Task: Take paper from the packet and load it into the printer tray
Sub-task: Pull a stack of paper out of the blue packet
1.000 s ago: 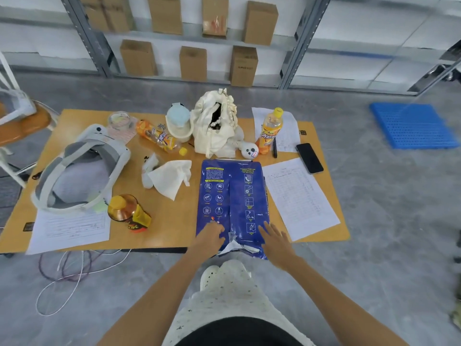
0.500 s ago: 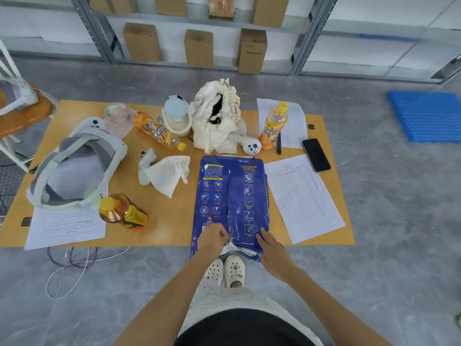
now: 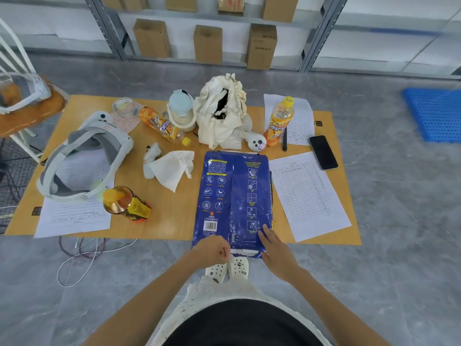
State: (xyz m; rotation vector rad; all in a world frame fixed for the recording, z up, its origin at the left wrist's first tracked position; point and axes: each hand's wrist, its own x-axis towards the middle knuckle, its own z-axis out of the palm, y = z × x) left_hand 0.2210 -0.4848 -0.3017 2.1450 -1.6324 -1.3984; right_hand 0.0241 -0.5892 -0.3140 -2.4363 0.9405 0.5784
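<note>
Count, head view:
- paper packet point(image 3: 233, 196), blue: 1
- printed sheets on table point(image 3: 174, 221): 3, one point(image 3: 309, 193) right of packet, one point(image 3: 303, 116) far right, one point(image 3: 74, 216) near left
- drink bottles: 3, one point(image 3: 279, 121) upright, one point(image 3: 162, 126) lying, one point(image 3: 127, 204) near left
- phone point(image 3: 323, 152): 1
- headset point(image 3: 82, 156): 1
- cloth bag point(image 3: 222, 113): 1
- tissue point(image 3: 174, 168): 1
- hands: 2, left point(image 3: 212, 249), right point(image 3: 275, 250)

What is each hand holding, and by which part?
Left hand pinches the torn near end of the blue plastic paper packet; right hand lies flat on its near right corner, gripping nothing.
</note>
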